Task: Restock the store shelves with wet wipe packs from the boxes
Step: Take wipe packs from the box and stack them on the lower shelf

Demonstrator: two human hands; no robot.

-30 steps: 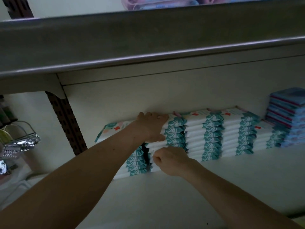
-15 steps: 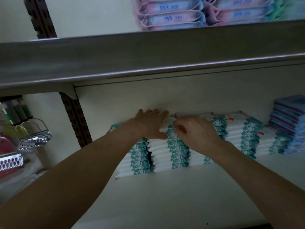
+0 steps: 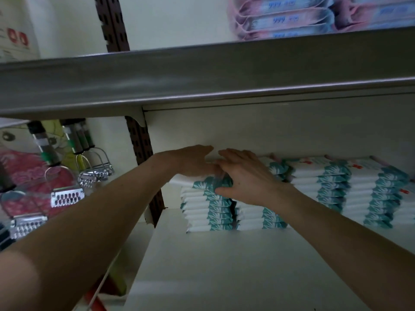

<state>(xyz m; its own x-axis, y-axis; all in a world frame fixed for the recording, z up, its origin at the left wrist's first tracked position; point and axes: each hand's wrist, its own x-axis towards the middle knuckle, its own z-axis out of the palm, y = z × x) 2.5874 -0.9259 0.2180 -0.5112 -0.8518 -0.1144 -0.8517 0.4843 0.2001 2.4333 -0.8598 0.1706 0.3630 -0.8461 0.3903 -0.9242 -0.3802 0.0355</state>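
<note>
Head view looks up under the grey lip of the upper shelf at a row of wet wipe packs standing in stacks along the back panel of the white shelf. Both hands lie on the leftmost stack. The left hand rests palm down on the top pack, grip flat and holding nothing, fingers straight and reaching to the back panel. The right hand lies across the same top, touching the left, grip spread rather than closed, its thumb pressed against the front edge of the upper packs. That top pack juts out past the stack's left edge, toward the brown slotted post, with a gap between stack and post. A thin dark slit parts this stack from the next stack. A wide strip of shelf surface runs from the stacks' front edges to the near lip. Metal graters hang left of the post
</note>
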